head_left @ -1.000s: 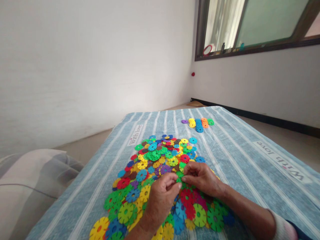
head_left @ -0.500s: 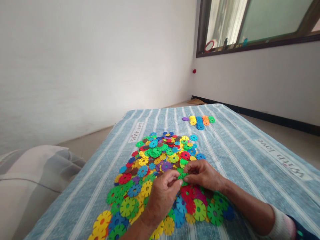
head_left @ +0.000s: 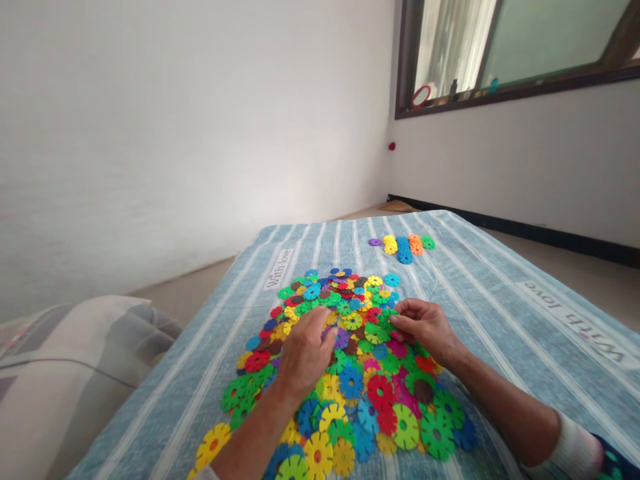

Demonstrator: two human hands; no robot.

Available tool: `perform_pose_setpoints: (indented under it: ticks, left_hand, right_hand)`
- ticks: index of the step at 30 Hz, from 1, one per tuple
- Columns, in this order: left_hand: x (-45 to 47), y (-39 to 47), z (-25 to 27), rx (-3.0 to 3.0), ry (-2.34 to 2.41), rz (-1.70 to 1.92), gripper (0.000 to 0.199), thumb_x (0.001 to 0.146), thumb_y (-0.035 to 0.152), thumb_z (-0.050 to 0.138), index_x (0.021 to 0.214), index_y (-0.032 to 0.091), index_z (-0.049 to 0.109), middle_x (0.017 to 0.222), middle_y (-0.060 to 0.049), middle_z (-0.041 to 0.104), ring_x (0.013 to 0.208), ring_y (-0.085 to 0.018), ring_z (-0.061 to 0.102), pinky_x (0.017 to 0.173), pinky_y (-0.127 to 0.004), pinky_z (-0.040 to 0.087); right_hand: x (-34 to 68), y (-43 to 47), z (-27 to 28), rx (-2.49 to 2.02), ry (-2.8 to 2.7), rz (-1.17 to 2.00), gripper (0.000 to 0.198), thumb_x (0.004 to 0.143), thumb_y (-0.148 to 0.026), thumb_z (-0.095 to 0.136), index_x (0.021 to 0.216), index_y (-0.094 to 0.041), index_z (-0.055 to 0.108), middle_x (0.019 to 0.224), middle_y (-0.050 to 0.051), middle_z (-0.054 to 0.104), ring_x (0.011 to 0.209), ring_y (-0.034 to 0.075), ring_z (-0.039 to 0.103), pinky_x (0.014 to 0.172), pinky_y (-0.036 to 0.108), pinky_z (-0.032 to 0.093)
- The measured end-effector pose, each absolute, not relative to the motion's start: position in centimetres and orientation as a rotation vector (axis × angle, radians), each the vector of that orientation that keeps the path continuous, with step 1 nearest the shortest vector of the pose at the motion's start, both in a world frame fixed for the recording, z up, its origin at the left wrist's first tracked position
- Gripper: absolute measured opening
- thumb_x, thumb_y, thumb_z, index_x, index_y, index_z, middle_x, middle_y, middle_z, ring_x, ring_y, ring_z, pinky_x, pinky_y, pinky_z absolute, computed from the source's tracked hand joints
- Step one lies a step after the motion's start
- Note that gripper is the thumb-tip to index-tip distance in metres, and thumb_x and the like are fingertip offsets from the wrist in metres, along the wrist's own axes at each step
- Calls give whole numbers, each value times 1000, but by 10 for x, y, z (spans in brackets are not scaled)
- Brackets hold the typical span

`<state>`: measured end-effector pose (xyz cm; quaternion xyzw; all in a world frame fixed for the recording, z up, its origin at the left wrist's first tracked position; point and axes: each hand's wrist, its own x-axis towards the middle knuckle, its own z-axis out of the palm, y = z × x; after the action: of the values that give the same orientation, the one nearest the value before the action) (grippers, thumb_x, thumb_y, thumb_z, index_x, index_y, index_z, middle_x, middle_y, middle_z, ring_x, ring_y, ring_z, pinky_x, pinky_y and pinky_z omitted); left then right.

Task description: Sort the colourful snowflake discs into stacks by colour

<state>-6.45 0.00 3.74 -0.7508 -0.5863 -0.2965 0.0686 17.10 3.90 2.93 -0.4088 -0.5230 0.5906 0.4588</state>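
A large heap of colourful notched plastic discs (head_left: 351, 381) is spread over a striped cloth. My left hand (head_left: 306, 347) is over the heap's middle, thumb and forefinger apart, fingertips down at the discs near a purple one (head_left: 342, 339). Part of those fingers is hidden from me. At the heap's right side, my right hand (head_left: 431, 330) pinches a green notched disc (head_left: 387, 319) between thumb and fingers. Other green discs lie just below it.
Farther back on the cloth (head_left: 480, 313) is a small row of grouped discs (head_left: 404, 251) in purple, yellow, blue, orange and green. A grey-and-white fabric-covered thing (head_left: 95, 360) stands at the left. Walls and a window (head_left: 520, 53) lie beyond.
My hands, close together before over green discs, have moved apart. The left went forward and left onto the heap; the right moved forward and right with a green disc.
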Motion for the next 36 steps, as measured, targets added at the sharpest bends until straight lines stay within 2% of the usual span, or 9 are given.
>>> perform_pose_setpoints:
  ticks: [4, 8, 12, 15, 20, 25, 29, 36]
  left_hand:
    - [-72, 27, 50, -2201, -1944, -429, 46, 83, 37, 54, 121, 12, 51, 126, -17, 54, 121, -32, 46, 100, -49, 36]
    - [-59, 31, 56, -2276, -2052, -223, 52, 86, 46, 47, 128, 15, 44, 131, -16, 51, 123, -32, 44, 100, -51, 34]
    - [-41, 12, 56, -2404, -2025, -191, 57, 86, 51, 46, 133, 19, 40, 138, -14, 44, 127, -30, 40, 102, -49, 33]
    - [-28, -9, 57, -2505, -1970, -140, 57, 86, 51, 47, 132, 18, 43, 143, -15, 38, 130, -31, 37, 102, -51, 33]
    - [-16, -42, 54, -2612, -1866, -193, 56, 82, 51, 55, 129, 20, 48, 142, -14, 41, 131, -32, 36, 104, -56, 29]
    - [-14, -62, 47, -2690, -1802, -312, 54, 81, 56, 53, 126, 25, 51, 141, -8, 44, 131, -33, 36, 104, -61, 29]
    - [-11, -70, 49, -2735, -1810, -273, 50, 81, 55, 54, 123, 26, 54, 139, -4, 47, 131, -36, 33, 102, -64, 28]
    - [-10, -75, 38, -2838, -1671, -296, 59, 81, 61, 49, 127, 25, 50, 140, -8, 45, 130, -33, 37, 102, -64, 28]
  right_hand:
    - [176, 42, 24, -1057, -1235, 1443, 34, 61, -42, 76, 75, -17, 58, 47, -5, 57, 41, 10, 53, 38, 19, 36]
    - [177, 41, 21, -1067, -1281, 1447, 33, 63, -42, 75, 75, -16, 58, 47, -4, 58, 42, 9, 51, 40, 19, 36]
    - [176, 41, 20, -1066, -1338, 1426, 31, 65, -42, 73, 73, -16, 59, 47, -4, 58, 42, 8, 49, 41, 18, 35]
    - [176, 41, 19, -1078, -1346, 1414, 31, 66, -42, 73, 74, -16, 59, 47, -3, 58, 42, 8, 49, 40, 19, 34]
    - [177, 40, 19, -1069, -1335, 1410, 32, 65, -42, 74, 74, -15, 59, 48, -2, 58, 42, 9, 49, 41, 20, 35]
    - [178, 40, 19, -1080, -1337, 1403, 31, 65, -42, 74, 73, -16, 60, 49, -2, 58, 43, 9, 50, 42, 20, 35]
    - [179, 40, 17, -1094, -1324, 1406, 31, 65, -42, 74, 74, -16, 60, 49, -2, 59, 44, 9, 50, 43, 20, 36]
    - [180, 41, 18, -1121, -1313, 1401, 32, 64, -43, 74, 75, -16, 61, 48, -2, 61, 42, 10, 50, 42, 21, 37]
